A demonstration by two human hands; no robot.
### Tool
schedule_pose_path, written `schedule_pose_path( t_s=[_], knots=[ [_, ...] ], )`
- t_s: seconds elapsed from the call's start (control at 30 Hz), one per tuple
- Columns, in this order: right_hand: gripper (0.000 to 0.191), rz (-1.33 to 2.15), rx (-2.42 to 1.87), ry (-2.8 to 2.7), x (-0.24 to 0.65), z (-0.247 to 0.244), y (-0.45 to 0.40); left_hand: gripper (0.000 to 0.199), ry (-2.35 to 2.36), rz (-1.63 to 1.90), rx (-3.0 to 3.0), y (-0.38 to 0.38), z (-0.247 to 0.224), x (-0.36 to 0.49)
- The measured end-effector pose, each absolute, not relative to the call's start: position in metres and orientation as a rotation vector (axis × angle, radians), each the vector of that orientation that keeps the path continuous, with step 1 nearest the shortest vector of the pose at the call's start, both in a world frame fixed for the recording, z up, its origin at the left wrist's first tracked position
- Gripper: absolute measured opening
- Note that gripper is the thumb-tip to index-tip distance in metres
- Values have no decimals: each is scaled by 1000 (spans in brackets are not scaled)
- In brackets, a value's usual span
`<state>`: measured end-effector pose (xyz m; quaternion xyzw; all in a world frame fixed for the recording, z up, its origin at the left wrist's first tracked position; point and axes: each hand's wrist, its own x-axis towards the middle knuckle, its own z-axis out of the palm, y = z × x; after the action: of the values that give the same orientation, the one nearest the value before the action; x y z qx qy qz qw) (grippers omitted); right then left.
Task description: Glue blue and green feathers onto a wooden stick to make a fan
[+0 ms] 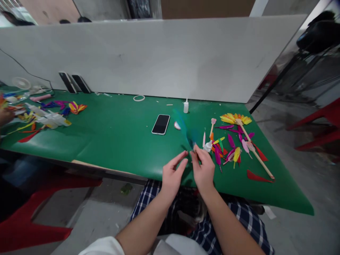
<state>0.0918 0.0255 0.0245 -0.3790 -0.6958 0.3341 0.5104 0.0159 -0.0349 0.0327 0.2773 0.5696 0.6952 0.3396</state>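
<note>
Blurred blue-green feathers stand up from the fingers of my right hand, which pinches them at their lower end. Close beside it, my left hand has thumb and forefinger apart, with nothing visible between them. Both hands are above the table's near edge. Just right of my right hand lies a white glue bottle among loose magenta, yellow, orange and green feathers. Further right, a wooden stick lies slanted, with a fan of yellow feathers at its upper end.
On the green table lie a phone, a small round white-rimmed item and a white ring. An upright white bottle is near the white partition. At left, another person's hand is by more feathers and bottles.
</note>
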Motion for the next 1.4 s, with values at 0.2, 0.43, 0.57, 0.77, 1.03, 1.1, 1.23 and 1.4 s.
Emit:
schedule_pose_path(
  t_s=[0.2,0.43,0.57,0.77,1.03,1.1,1.23,1.4],
  knots=[
    [48,259,-762,-1973,78,16,15,29,1302,1940,483,-36,32,19],
    [49,212,-637,-1990,75,18,6,21,1066,1987,203,-30,28,7],
    [37,503,-600,-1910,81,23,9,21,1033,2015,197,-30,28,3],
    [21,1223,-956,-1382,87,31,30,20,1083,1950,312,-32,22,9],
    [20,1380,-985,-1243,88,34,33,25,1102,1765,401,-31,22,14],
    [20,1390,-992,-1241,89,35,33,21,1123,1744,415,-30,22,13],
    [21,1370,-1001,-1180,90,35,36,17,1202,1733,473,-29,21,12],
    [22,1397,-993,-1140,92,35,39,17,1267,1746,498,-30,19,11]
  ],
)
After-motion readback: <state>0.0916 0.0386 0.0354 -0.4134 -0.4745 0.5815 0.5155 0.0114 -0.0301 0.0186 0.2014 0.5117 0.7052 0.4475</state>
